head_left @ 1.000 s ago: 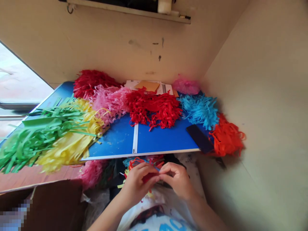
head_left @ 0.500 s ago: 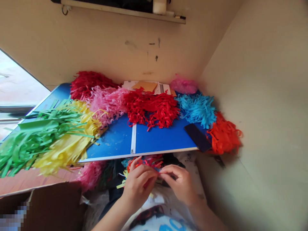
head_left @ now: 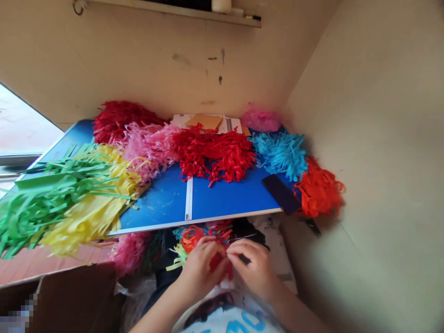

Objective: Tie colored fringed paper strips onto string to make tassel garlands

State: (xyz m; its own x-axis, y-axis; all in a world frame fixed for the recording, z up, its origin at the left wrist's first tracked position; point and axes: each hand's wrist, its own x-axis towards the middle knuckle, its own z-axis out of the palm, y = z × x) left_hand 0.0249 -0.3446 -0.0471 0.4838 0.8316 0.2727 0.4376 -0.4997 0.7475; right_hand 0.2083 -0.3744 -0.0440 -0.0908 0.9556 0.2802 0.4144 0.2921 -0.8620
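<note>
In my lap, just below the table edge, my left hand [head_left: 204, 266] and my right hand [head_left: 255, 263] meet with their fingertips pinched close together. Red fringed paper [head_left: 215, 262] shows between the fingers of my left hand. What my right fingertips grip is too small to make out. Behind my hands lies a multicoloured paper tassel [head_left: 192, 237] with orange, yellow, blue and red strips, partly covered by my fingers.
The blue table [head_left: 222, 199] carries bundles of fringed paper: green [head_left: 52, 199], yellow [head_left: 86, 217], pink [head_left: 151, 148], red [head_left: 217, 155], light blue [head_left: 280, 155] and orange [head_left: 321, 189]. A dark phone [head_left: 280, 193] lies near its edge. A cardboard box [head_left: 72, 296] stands at lower left.
My left fingers have curled down and inward, uncovering more of the orange strips. My right hand stays pinched close by. The view has shifted slightly.
</note>
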